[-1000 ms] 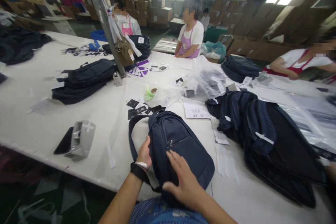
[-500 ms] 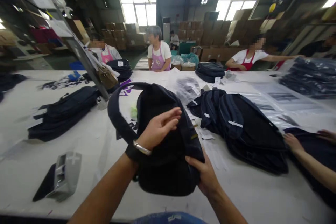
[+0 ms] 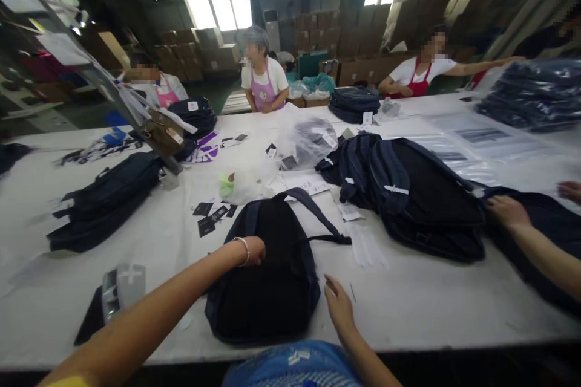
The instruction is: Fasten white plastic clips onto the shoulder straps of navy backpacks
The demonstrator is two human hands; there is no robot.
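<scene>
A dark navy backpack (image 3: 267,308) lies on the white table in front of me, its black padded back panel facing up. One shoulder strap (image 3: 318,208) sticks out to the right from its top. My left hand (image 3: 255,251), a bracelet on its wrist, is closed over the upper left of the back panel. Its fingertips are hidden, so I cannot tell what they grip. Just right of the backpack's lower side, my right hand (image 3: 338,305) is held apart from it, fingers loosely extended and nothing in them.
More navy backpacks (image 3: 426,193) lie in a pile on the right, where a co-worker's hand (image 3: 511,211) touches another bag. Black tags (image 3: 206,224), a clear plastic bag (image 3: 313,139) and a slanted metal post (image 3: 131,115) stand beyond. Co-workers are across the table.
The backpack was raised and tilted between my hands; it now lies flat on the table. My right hand has let go of its side, and my left hand has closed. The view has shifted.
</scene>
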